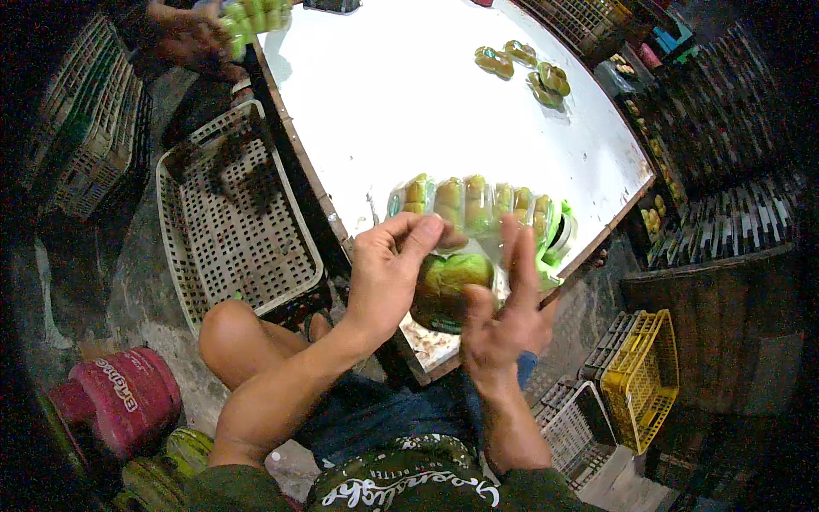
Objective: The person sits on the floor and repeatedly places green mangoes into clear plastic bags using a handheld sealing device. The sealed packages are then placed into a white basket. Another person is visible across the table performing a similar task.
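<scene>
A clear plastic bag with a green-and-brown bread roll [458, 275] inside is at the near corner of the white table [341, 128]. At its upper left, my left hand [391, 269] is closed, thumb and forefinger pinching the bag's clear film. My right hand [505, 328] is beside the bag's right side, fingers stretched apart and slightly blurred. Just beyond both hands lies a row of wrapped bread rolls [478, 203] in clear plastic. A bright green tape dispenser [553, 247] with a roll in it stands to the right of the row, near the table edge.
Several wrapped rolls [546, 84] lie on the far right of the table. At the far left, another person's hand [192, 34] is by green packs [254, 19]. A beige crate [243, 282] sits left; a yellow crate [640, 384] and a pink gas cylinder [128, 397] flank me.
</scene>
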A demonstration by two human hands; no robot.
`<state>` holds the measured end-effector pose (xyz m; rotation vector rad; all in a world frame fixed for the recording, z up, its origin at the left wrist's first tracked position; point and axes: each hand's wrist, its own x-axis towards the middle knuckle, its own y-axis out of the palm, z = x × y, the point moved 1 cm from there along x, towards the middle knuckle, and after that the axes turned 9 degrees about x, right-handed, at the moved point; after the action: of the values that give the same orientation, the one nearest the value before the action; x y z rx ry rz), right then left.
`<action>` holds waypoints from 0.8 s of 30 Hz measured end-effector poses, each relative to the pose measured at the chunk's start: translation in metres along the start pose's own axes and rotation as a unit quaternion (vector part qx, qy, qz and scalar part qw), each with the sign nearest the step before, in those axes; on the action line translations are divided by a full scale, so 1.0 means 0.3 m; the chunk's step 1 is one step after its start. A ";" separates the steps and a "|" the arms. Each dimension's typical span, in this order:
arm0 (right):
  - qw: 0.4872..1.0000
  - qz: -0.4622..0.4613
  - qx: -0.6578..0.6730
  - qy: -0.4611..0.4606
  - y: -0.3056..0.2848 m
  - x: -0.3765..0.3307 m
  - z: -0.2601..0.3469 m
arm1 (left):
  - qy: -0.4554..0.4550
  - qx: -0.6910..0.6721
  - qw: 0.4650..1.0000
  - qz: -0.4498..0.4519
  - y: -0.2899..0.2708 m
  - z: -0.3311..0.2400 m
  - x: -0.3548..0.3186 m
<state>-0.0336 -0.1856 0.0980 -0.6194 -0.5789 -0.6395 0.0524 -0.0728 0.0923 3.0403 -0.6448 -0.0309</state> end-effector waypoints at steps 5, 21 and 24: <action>0.935 0.118 0.154 0.296 0.012 -0.047 -0.015 | 0.208 0.179 0.959 -0.066 0.001 0.010 -0.003; 0.995 0.090 0.003 0.033 -0.013 0.055 -0.113 | 0.264 0.399 0.878 -0.001 -0.040 -0.009 -0.002; 0.930 -0.023 0.266 0.253 0.029 0.012 -0.123 | 0.179 0.243 0.952 -0.045 -0.009 0.034 0.020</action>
<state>-0.0142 -0.2064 0.0726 0.0774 -0.2585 -0.6205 0.0588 -0.0730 0.0818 3.3834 -0.5467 0.7705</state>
